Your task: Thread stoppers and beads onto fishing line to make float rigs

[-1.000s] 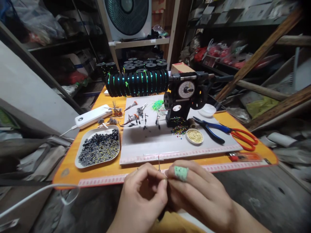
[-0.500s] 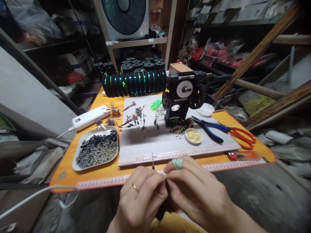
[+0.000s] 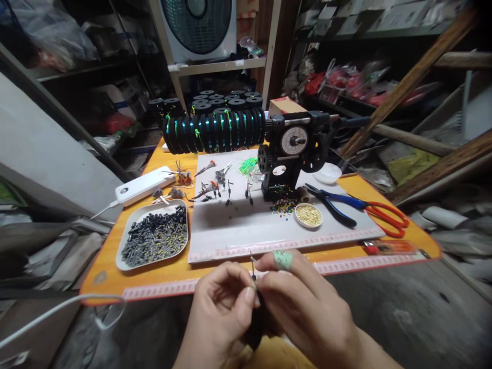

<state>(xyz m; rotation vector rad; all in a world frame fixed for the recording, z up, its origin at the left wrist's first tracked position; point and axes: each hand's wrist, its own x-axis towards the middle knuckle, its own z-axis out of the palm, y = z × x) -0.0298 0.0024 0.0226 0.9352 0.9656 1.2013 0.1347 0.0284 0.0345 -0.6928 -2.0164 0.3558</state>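
My left hand [image 3: 225, 302] is closed in a pinch, thumb against bent fingers. From its fingertips stands a thin upright rod with a small black piece [image 3: 253, 271] low on it and a reddish tip. Close against it, my right hand [image 3: 307, 292] is also closed, its fingertips meeting the left ones; green tape [image 3: 283, 260] wraps one finger. Whatever lies between the right fingertips is too small and hidden to name. Below the hands hangs something dark that I cannot make out. Both hands are in front of the table's near edge.
A white tray [image 3: 119, 256] of small dark and grey pieces stands left on the orange table [image 3: 100, 277]. Similar small rods [image 3: 249, 190] stand on the white board [image 3: 215, 236]. Behind are a spool winder [image 3: 284, 154], beads, a gold-filled dish [image 3: 308, 225], pliers [image 3: 334, 207] and scissors [image 3: 395, 220].
My left hand has turned, so its thumb now shows and the ring is out of sight. The rod has shifted right and now stands close against my right fingertips.
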